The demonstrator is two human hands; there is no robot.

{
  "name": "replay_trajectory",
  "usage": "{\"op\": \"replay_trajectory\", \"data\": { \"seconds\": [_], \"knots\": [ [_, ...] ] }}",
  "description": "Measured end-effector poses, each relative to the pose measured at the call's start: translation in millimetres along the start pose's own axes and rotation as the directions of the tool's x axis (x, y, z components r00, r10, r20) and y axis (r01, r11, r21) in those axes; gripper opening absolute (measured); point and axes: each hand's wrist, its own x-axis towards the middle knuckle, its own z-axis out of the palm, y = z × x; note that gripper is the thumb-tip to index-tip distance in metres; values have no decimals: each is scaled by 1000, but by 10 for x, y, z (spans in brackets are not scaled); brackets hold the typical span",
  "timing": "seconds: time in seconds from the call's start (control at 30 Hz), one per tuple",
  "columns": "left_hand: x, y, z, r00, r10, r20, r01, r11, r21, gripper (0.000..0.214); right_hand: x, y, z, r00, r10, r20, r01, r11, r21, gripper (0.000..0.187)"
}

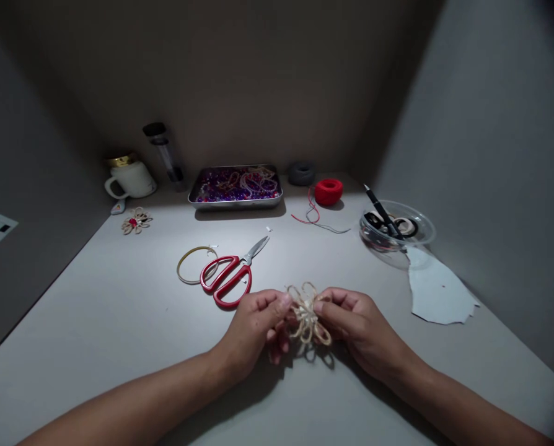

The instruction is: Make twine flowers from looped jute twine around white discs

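Between my two hands, just above the table, is a flower of looped tan twine (307, 314) with a whitish middle. My left hand (265, 319) pinches its left petals between thumb and fingers. From the right, my right hand (351, 319) grips the opposite petals, its thumb close to the flower's middle. The lower loops hang free and cast a shadow on the table. Red-handled scissors (230, 279) lie beyond my left hand, blades pointing away to the right. One handle overlaps a thin yellowish ring (179, 269).
A metal tray (240, 204) of purple beads stands at the back, near red thread (328, 192) and grey thread (302, 174). A clear bowl (426, 232) holding a pen (382, 210) and white felt (439, 291) are right. A mug (135, 179), a dark-capped tube (165, 155) and another twine flower (136, 221) are left.
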Motion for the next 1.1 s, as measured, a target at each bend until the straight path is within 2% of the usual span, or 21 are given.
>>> {"op": "replay_trajectory", "data": {
  "seconds": [0.1, 0.27, 0.4, 0.5, 0.73, 0.87, 0.97, 1.1],
  "knots": [
    [5, 16, 4, 1000, -20, -9, 21, 998, 55, 27, 16, 27, -26, 1000, 24, 4, -24, 997, 73, 19],
    [8, 25, 46, 996, -32, -77, 41, 993, 112, 25, -16, 33, -47, 993, 8, 118, -20, 995, 97, 18],
    [1, 23, 54, 994, -32, -103, 48, 987, 156, 24, -34, 5, -41, 981, 28, 192, -61, 983, 171, 20],
    [-9, 33, 55, 993, -28, -114, 47, 984, 170, 24, -27, -4, -35, 982, 46, 184, -69, 990, 121, 17],
    [-8, 32, 23, 998, -21, -58, 27, 994, 105, 26, -12, 20, -35, 991, 65, 113, -66, 998, 1, 12],
    [1, -3, 16, 997, 11, -79, -2, 993, 122, 29, -23, -1, -29, 985, 86, 148, -80, 996, -51, 10],
    [4, -16, 21, 995, 16, -100, -4, 993, 116, 30, -23, -4, -22, 980, 95, 176, -88, 995, -48, 11],
    [11, -16, -6, 998, 12, -59, -11, 1000, 6, 28, -11, 7, -21, 992, 76, 104, -80, 996, 37, 15]
  ]
}}
